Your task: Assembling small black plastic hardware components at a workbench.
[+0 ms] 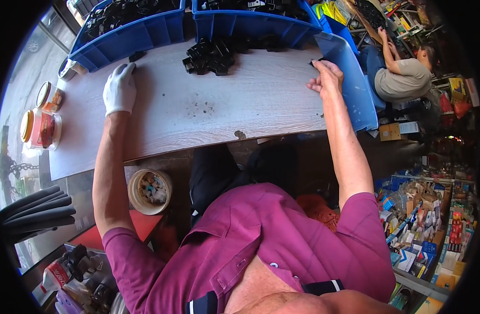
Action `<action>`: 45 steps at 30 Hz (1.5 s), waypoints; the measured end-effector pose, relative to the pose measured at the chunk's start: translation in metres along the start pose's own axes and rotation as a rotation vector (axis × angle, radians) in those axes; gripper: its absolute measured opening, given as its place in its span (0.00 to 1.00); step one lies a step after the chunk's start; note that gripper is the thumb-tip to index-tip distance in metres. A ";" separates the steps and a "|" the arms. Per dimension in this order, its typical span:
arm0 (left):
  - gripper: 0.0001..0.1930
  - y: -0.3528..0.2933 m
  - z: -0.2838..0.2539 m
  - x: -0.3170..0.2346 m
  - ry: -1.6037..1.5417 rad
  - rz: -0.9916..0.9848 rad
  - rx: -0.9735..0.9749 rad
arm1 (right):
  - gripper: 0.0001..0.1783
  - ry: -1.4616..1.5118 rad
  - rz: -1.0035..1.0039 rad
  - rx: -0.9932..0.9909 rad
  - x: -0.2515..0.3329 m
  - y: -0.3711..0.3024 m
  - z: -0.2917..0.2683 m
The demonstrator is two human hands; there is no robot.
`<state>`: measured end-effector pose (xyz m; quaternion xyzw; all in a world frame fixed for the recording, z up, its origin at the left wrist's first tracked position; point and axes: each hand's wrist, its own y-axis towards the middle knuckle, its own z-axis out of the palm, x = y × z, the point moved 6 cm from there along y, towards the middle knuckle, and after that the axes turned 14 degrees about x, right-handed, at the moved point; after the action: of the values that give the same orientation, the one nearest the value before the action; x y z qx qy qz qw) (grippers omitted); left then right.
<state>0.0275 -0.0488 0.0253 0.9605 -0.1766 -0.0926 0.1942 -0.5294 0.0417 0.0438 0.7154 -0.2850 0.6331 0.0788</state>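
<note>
My left hand [120, 90], in a white glove, rests palm down at the left part of the pale wooden table [172, 110]. Its fingers reach forward, with no object visible in them. Just beyond the fingertips lies a small black part [137, 55]. My bare right hand [327, 78] is over the table's right end, beside a translucent blue bin [355, 78]. Thumb and forefinger pinch a small black part [313, 62], mostly covered by the fingers. Between the hands, farther back, lies a loose heap of black parts [211, 56], apart from both.
Two blue crates, left [130, 39] and right [255, 26], full of black parts, line the back. Lidded jars [44, 128] stand at the left edge. A bucket [150, 191] holding scraps sits below the table. Another person [404, 78] works at the far right.
</note>
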 end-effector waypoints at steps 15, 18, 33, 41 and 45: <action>0.13 -0.011 -0.011 -0.045 0.020 -0.002 0.013 | 0.26 -0.463 -0.205 0.210 0.027 0.014 0.108; 0.13 -0.011 -0.011 -0.042 0.007 -0.017 0.025 | 0.25 -0.486 -0.207 0.194 0.029 0.014 0.108; 0.14 -0.011 -0.007 -0.038 -0.026 -0.032 0.046 | 0.18 -0.060 0.091 0.297 -0.002 -0.020 0.078; 0.20 -0.019 -0.043 -0.113 -0.295 0.125 -0.269 | 0.13 -0.054 0.132 0.339 -0.011 -0.045 0.088; 0.26 -0.016 -0.037 -0.229 -0.581 0.217 -0.056 | 0.14 -0.019 0.142 0.444 -0.017 -0.067 0.111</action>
<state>-0.1694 0.0636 0.0770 0.8636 -0.3237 -0.3468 0.1706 -0.4006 0.0494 0.0235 0.6991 -0.1893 0.6775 -0.1280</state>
